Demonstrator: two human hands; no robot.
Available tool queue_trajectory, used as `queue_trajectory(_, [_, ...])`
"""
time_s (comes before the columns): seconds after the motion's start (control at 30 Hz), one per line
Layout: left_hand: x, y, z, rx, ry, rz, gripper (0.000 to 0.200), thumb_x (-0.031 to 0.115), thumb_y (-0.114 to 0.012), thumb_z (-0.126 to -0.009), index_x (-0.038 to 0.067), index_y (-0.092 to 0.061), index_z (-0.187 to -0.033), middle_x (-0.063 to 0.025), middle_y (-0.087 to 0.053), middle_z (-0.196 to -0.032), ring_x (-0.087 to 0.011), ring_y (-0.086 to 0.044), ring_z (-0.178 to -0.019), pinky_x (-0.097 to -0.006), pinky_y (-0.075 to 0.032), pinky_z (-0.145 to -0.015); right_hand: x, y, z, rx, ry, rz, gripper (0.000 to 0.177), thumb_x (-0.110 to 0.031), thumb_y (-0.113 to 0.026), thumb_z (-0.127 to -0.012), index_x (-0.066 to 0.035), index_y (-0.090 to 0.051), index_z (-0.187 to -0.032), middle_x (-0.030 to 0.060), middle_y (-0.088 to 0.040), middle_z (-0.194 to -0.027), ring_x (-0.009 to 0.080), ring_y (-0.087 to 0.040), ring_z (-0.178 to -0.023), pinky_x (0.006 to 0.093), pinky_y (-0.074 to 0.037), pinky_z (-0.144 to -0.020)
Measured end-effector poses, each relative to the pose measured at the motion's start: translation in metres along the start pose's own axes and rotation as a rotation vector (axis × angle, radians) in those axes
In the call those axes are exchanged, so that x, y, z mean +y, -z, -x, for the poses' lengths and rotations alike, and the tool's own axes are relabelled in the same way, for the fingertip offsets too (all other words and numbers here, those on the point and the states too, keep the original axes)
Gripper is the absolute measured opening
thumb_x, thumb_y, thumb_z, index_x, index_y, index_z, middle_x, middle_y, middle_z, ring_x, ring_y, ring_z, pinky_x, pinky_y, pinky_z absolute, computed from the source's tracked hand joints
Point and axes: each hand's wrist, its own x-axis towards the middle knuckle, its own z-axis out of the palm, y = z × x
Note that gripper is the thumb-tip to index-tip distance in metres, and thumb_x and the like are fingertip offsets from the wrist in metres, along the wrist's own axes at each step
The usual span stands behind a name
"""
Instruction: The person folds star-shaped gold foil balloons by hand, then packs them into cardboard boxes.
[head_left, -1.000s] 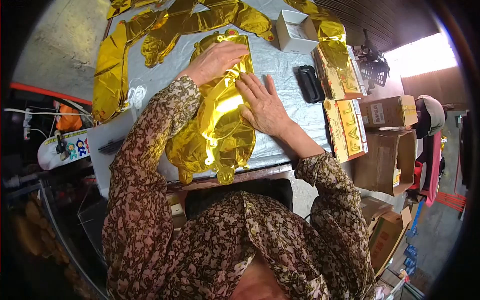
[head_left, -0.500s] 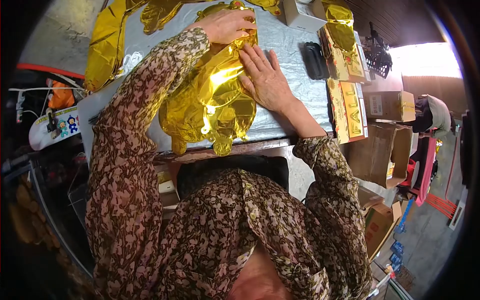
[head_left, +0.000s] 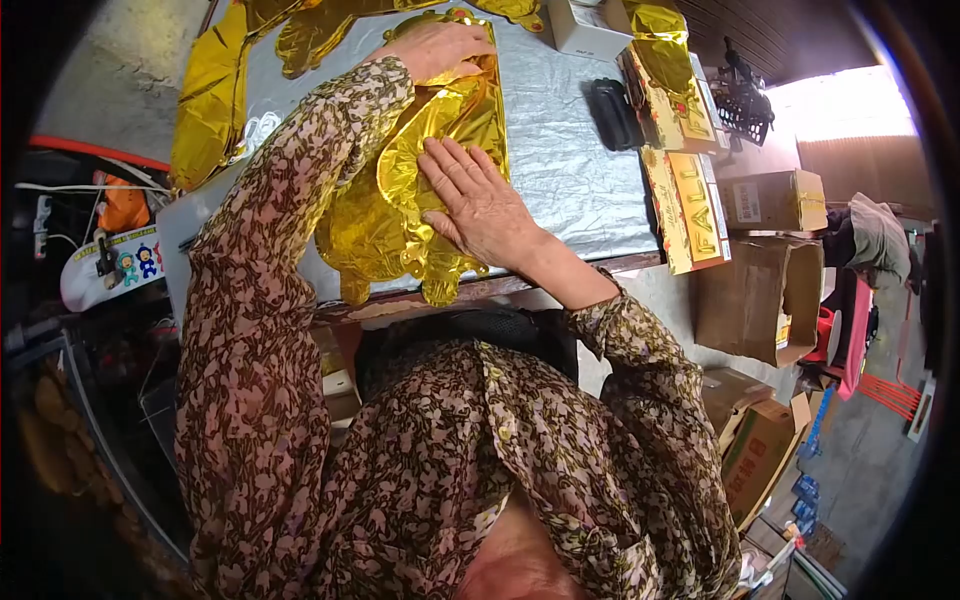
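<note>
pressing flat with the right hand (head_left: 480, 205), wide open, palm down on the middle of the gold foil balloon (head_left: 385, 235), gripping nothing. pinning its far end with the left hand (head_left: 440, 45), half curled over the foil; cannot tell whether pinching or only bearing down. lying crumpled along the near edge of the table (head_left: 570, 170), that balloon, with tabs poking just past the edge. looks like a smoothing-out step, roughly midway, judging by the puffed wrinkles at the table's near edge. calls next for a slow flat-palm sweep toward that edge, far end pinned, light enough to spare the seam. over by the table's right edge, a black case (head_left: 612, 112) and packets marked fall (head_left: 690, 205), well apart from both hands.
</note>
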Motion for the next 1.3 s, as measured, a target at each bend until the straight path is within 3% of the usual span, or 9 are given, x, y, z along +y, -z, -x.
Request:
queue_trajectory(0.23, [0.037,0.005,0.054,0.274,0.047,0.175,0.035,0.022,-0.06,-0.098,0.003,-0.066,-0.127,-0.012,-0.063,-0.135,-0.0313,-0.056,-0.127,-0.0403,-0.046,-0.107,0.003,-0.006,0.0,0.021,-0.019,0.0,0.068,-0.042,-0.049,-0.103,0.001,-0.033,-0.154,0.0178,-0.029,-0.162,0.0332,-0.026,-0.151,0.0479,-0.021,-0.123])
queue_trajectory(0.47, [0.061,-0.007,0.1,0.152,0.165,0.329,0.032,0.016,-0.06,-0.097,0.002,-0.068,-0.125,-0.0115,-0.063,-0.136,-0.0291,-0.054,-0.129,-0.0387,-0.046,-0.108,0.004,-0.005,-0.001,0.045,-0.009,-0.028,0.067,-0.041,-0.05,-0.103,0.001,-0.034,-0.153,0.0195,-0.032,-0.16,0.0344,-0.028,-0.15,0.0493,-0.021,-0.123])
queue_trajectory(0.63, [0.058,-0.021,0.106,0.286,0.081,0.222,0.03,0.017,-0.062,-0.097,0.002,-0.068,-0.123,-0.0126,-0.064,-0.133,-0.0277,-0.058,-0.123,-0.038,-0.048,-0.107,0.029,0.05,-0.009,0.113,-0.13,-0.331,0.047,-0.018,-0.052,-0.102,-0.005,-0.044,-0.147,0.0204,-0.049,-0.148,0.0348,-0.041,-0.143,0.0509,-0.026,-0.12])
queue_trajectory(0.67, [0.06,-0.019,0.105,0.268,0.094,0.255,0.032,0.016,-0.064,-0.095,0.003,-0.068,-0.124,-0.0119,-0.064,-0.133,-0.0286,-0.058,-0.124,-0.0386,-0.048,-0.107,0.048,0.039,-0.009,0.253,-0.137,-0.202,0.048,-0.015,-0.05,-0.102,-0.008,-0.043,-0.148,0.0172,-0.048,-0.15,0.0338,-0.041,-0.144,0.0515,-0.025,-0.121])
queue_trajectory(0.73, [0.059,-0.018,0.105,0.278,0.099,0.304,0.033,0.017,-0.067,-0.093,0.002,-0.068,-0.122,-0.0111,-0.065,-0.132,-0.0301,-0.06,-0.122,-0.0392,-0.05,-0.104,0.084,0.032,-0.023,0.269,-0.192,-0.042,0.049,-0.014,-0.049,-0.102,-0.008,-0.041,-0.15,0.0136,-0.044,-0.155,0.0339,-0.037,-0.146,0.0515,-0.023,-0.121])
queue_trajectory(0.87, [0.06,-0.015,0.106,0.286,0.114,0.325,0.031,0.017,-0.067,-0.093,0.002,-0.069,-0.121,-0.0117,-0.066,-0.131,-0.0303,-0.061,-0.12,-0.0397,-0.05,-0.103,0.116,0.021,-0.048,0.14,-0.234,0.056,0.047,-0.021,-0.045,-0.106,-0.009,-0.04,-0.151,0.0114,-0.036,-0.16,0.0342,-0.03,-0.15,0.0522,-0.021,-0.122])
queue_trajectory(1.03, [0.058,-0.007,0.108,0.249,0.156,0.365,0.028,0.018,-0.067,-0.094,0.001,-0.069,-0.117,-0.0117,-0.068,-0.121,-0.0295,-0.062,-0.113,-0.0388,-0.052,-0.098,0.117,-0.004,-0.051,0.124,-0.25,0.015,0.047,-0.026,-0.042,-0.107,-0.01,-0.04,-0.151,0.0104,-0.039,-0.159,0.0347,-0.031,-0.149,0.0519,-0.022,-0.121])
queue_trajectory(1.23, [0.051,-0.001,0.099,0.39,0.209,0.161,0.038,0.03,-0.063,-0.097,0.006,-0.064,-0.127,-0.0082,-0.061,-0.131,-0.0268,-0.055,-0.122,-0.0402,-0.044,-0.106,0.11,-0.008,-0.049,0.156,-0.298,0.013,0.049,-0.025,-0.046,-0.105,-0.008,-0.039,-0.151,0.0121,-0.04,-0.157,0.0349,-0.032,-0.148,0.053,-0.023,-0.12])
queue_trajectory(1.3, [0.049,-0.004,0.101,0.336,0.216,0.179,0.041,0.033,-0.063,-0.097,0.006,-0.063,-0.129,-0.008,-0.06,-0.132,-0.027,-0.054,-0.124,-0.0406,-0.043,-0.107,0.111,-0.01,-0.048,0.165,-0.295,0.009,0.05,-0.024,-0.047,-0.105,-0.007,-0.039,-0.151,0.0127,-0.04,-0.157,0.035,-0.032,-0.148,0.0534,-0.023,-0.12])
